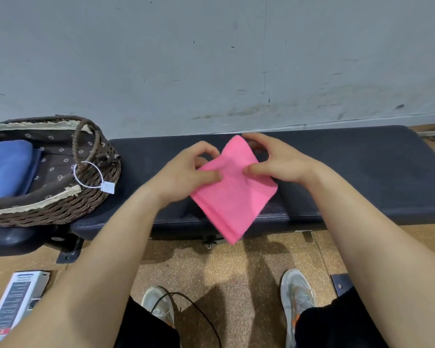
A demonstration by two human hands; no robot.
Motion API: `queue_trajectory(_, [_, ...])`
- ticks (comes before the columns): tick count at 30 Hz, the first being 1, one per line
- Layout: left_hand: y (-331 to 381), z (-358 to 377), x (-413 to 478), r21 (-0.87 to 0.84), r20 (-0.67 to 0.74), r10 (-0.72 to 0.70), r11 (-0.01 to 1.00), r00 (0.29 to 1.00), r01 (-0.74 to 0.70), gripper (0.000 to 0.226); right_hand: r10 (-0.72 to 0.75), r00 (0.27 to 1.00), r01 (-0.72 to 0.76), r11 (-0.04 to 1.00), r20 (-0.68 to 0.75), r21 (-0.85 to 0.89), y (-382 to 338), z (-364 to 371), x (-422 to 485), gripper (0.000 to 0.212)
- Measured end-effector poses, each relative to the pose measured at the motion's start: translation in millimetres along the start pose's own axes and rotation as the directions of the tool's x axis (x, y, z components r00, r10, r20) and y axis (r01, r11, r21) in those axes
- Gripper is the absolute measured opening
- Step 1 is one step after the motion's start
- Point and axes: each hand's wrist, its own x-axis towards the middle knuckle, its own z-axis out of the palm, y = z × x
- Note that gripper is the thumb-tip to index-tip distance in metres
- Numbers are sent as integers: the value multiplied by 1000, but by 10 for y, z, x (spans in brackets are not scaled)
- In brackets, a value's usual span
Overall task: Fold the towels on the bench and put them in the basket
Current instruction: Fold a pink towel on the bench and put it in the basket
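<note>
A pale grey scuffed wall is filling the upper half of the view. Below it, a long dark navy padded bench is running from left to right, standing on a tan speckled floor.

At the left end of the bench, a brown woven wicker basket with a dark flower-print lining and a looped handle is sitting. A folded blue towel is lying inside it, on the left side.

Over the middle of the bench, a person is holding a bright pink towel, folded into a square and turned so it hangs like a diamond. Its lowest corner is showing past the bench's front edge.

The left hand is pinching the towel's upper left edge, thumb on top and fingers curled behind. The right hand is pinching the upper right edge the same way.

A white printed box is lying on the floor at the lower left. Two pale grey trainers are showing on the floor near the bottom of the view. A small white tag is hanging on a white loop from the basket's handle.
</note>
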Motion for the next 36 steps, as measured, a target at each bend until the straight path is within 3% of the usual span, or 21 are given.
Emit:
queue_trajectory(3, [8, -148, 5, -86, 69, 22, 996, 997, -16, 32, 27, 991, -48, 987, 130, 154, -66, 11, 15, 54])
queue_trajectory(7, [-183, -195, 178, -137, -108, -131, 984, 986, 116, 46, 110, 991, -118, 986, 72, 121, -56, 59, 93, 25])
queue_trajectory(11, [-314, -230, 289, -143, -40, -265, 956, 963, 257, 43, 269, 963, -270, 957, 23, 102, -7, 84, 130, 22])
queue_trajectory(14, [-313, -222, 331, -14, -116, -232, 973, 966, 232, 35, 303, 953, -301, 930, 22, 213, 3, 72, 162, 23])
queue_trajectory(19, [-303, -215, 343, -128, -183, -256, 964, 949, 235, 31, 331, 940, -338, 869, 82, 361, -78, 33, 151, 24])
queue_trajectory(23, [-283, -225, 322, -214, -168, -282, 946, 945, 245, 36, 331, 940, -336, 853, 84, 399, -91, 47, 138, 23])
queue_trajectory(28, [-264, -217, 276, -313, -147, -285, 922, 947, 229, 26, 303, 951, -304, 868, 66, 392, -83, 42, 111, 21])
queue_trajectory(36, [-259, -249, 148, -302, -131, -232, 935, 964, 184, 26, 226, 974, -213, 885, 16, 413, -76, 50, 47, 20])
